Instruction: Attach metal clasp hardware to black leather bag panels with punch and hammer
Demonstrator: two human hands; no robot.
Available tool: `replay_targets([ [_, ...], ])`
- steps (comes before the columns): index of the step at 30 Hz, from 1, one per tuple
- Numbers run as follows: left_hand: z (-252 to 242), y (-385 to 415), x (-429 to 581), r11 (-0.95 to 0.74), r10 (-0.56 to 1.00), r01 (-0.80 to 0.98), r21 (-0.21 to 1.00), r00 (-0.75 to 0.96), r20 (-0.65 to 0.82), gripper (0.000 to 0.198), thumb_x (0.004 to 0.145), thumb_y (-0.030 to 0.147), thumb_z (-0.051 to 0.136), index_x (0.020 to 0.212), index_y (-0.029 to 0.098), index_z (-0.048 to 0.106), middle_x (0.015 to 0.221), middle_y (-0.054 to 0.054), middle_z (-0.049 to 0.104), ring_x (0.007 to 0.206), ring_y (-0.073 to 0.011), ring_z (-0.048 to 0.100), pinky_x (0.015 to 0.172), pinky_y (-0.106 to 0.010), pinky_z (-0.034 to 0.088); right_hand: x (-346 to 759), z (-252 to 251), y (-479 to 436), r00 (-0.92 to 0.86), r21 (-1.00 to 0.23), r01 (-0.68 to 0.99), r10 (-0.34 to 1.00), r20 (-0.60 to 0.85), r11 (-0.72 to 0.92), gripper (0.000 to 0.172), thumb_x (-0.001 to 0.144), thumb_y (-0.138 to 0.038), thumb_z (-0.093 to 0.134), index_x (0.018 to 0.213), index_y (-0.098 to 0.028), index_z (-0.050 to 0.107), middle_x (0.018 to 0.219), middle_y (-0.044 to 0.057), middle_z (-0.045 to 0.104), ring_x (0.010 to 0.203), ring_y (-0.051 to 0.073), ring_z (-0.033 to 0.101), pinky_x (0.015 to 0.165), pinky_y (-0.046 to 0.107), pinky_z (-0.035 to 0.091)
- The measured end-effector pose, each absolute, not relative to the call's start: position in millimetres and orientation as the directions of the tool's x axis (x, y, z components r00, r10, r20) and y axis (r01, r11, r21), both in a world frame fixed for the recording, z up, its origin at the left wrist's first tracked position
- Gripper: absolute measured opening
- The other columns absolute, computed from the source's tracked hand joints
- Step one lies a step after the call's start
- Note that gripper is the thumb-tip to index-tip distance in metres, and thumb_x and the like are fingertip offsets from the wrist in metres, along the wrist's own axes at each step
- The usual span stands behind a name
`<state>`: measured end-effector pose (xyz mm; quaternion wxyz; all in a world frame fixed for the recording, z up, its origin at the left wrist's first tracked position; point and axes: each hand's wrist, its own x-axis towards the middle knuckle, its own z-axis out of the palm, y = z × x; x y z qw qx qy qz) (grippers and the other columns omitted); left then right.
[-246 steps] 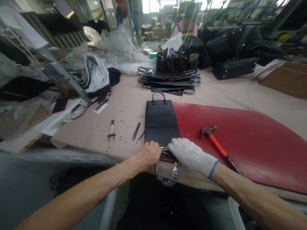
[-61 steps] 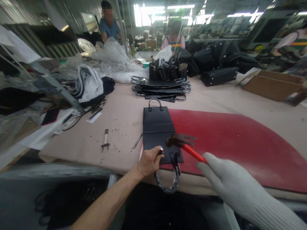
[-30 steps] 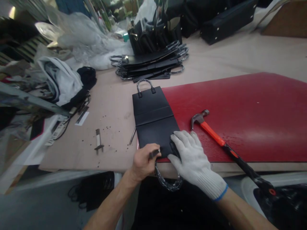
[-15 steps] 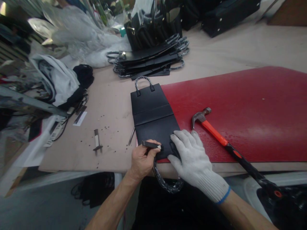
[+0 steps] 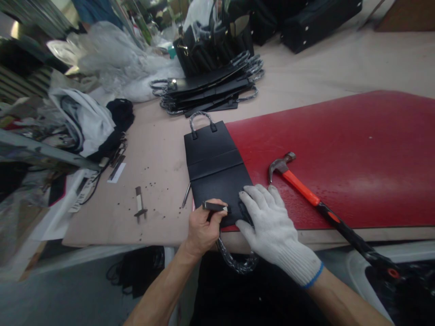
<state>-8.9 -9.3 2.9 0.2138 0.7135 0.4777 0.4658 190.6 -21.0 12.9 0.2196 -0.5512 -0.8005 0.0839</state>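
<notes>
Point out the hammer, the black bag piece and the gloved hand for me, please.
Hammer [image 5: 335,218]: head view, midway along its handle.
Black bag piece [image 5: 222,184]: head view, on the flat panel just below its creases.
Gloved right hand [image 5: 272,222]: head view, on the back of the glove.

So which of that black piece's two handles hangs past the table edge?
The near handle, beside the gloved right hand; the far handle lies wholly on the table.
</notes>
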Motion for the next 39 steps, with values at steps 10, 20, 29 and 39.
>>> replay_targets([
  [10, 6.8, -6.9, -4.6, -0.482, 0.867, 0.520, 0.705, 0.168, 0.468, 0.011, 0.090, 0.012, 0.061, 0.095, 0.018, 0.068, 0.089, -0.003, 0.076, 0.082, -0.0161, 0.075, 0.077, -0.025, 0.059, 191.5, 11.7, -19.9, -0.301, -0.384, 0.842, 0.920, 0.251, 0.380, 0.056, 0.086, -0.033, 0.065, 0.138, -0.011, 0.060, 0.148, 0.017, 0.055, 0.139, 0.041, 0.043, 0.121, 0.063, 0.023],
  [20, 6.0, -6.5, -0.9, -0.489, 0.865, 0.551, 0.676, 0.209, 0.456, 0.011, 0.090, 0.013, 0.058, 0.096, 0.019, 0.065, 0.089, -0.004, 0.074, 0.081, -0.0170, 0.072, 0.076, -0.026, 0.057, 211.0, 22.1, -22.5, -0.239, -0.538, 0.739, 0.905, 0.352, 0.405, 0.050, 0.088, -0.033, 0.063, 0.135, -0.016, 0.058, 0.137, 0.014, 0.062, 0.130, 0.033, 0.055, 0.114, 0.054, 0.040],
  [29, -1.4, -5.9, -2.8, -0.490, 0.868, 0.546, 0.680, 0.228, 0.442, 0.009, 0.092, 0.017, 0.057, 0.099, 0.020, 0.062, 0.092, -0.005, 0.073, 0.085, -0.0180, 0.071, 0.082, -0.029, 0.057, 293.5, 41.6, -23.1, 0.078, -0.016, 0.997, 0.993, 0.092, -0.077, 0.042, 0.096, -0.040, 0.049, 0.123, -0.011, 0.063, 0.113, 0.022, 0.066, 0.094, 0.039, 0.065, 0.071, 0.048, 0.053],
  [39, 2.6, -5.8, 2.7, -0.475, 0.875, 0.544, 0.691, 0.214, 0.433, 0.011, 0.089, 0.014, 0.057, 0.096, 0.021, 0.060, 0.088, -0.004, 0.072, 0.082, -0.0195, 0.071, 0.076, -0.029, 0.056, 291.5, 61.9, -6.3, 0.141, -0.042, 0.987, 0.968, -0.207, -0.153, 0.028, 0.088, -0.016, 0.043, 0.109, -0.011, 0.062, 0.085, 0.017, 0.069, 0.068, 0.028, 0.069, 0.058, 0.036, 0.045],
])
